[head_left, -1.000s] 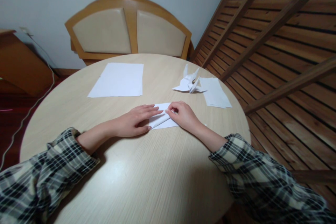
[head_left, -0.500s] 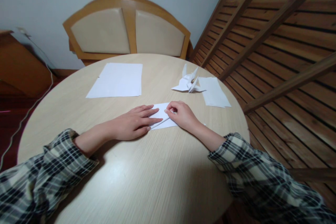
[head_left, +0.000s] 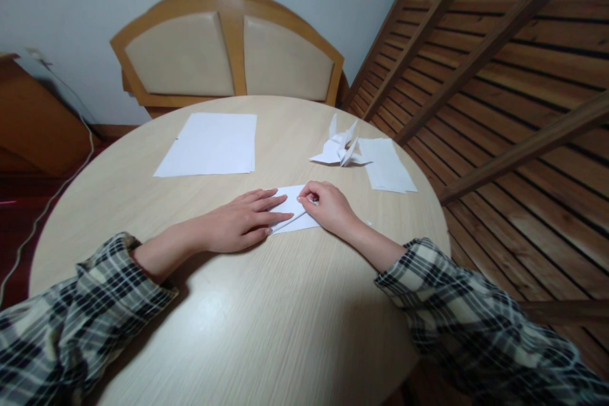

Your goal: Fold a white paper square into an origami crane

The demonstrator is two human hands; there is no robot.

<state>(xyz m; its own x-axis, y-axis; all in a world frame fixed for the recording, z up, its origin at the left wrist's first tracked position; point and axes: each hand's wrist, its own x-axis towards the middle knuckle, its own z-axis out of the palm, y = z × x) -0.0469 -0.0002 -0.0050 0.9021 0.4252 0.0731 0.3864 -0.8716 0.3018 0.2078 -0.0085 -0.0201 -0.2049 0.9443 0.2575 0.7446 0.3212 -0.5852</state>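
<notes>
A folded sheet of white paper (head_left: 291,197) lies on the table between my hands, with a raised fold slanting across it. My left hand (head_left: 240,221) rests flat on its left part, fingers stretched out and slightly spread. At the right end, my right hand (head_left: 329,208) pinches the edge of the fold between thumb and curled fingers. Both hands cover parts of the paper, so its full outline is hidden.
Beyond my hands stand folded paper cranes (head_left: 339,146), beside a small stack of paper (head_left: 390,166). Larger white sheets (head_left: 209,143) lie at the back left of the round table (head_left: 228,330). A padded chair (head_left: 238,57) and slatted wooden wall (head_left: 499,108) border it.
Both hands keep the same hold on the paper. Only a slight shift of the whole view shows.
</notes>
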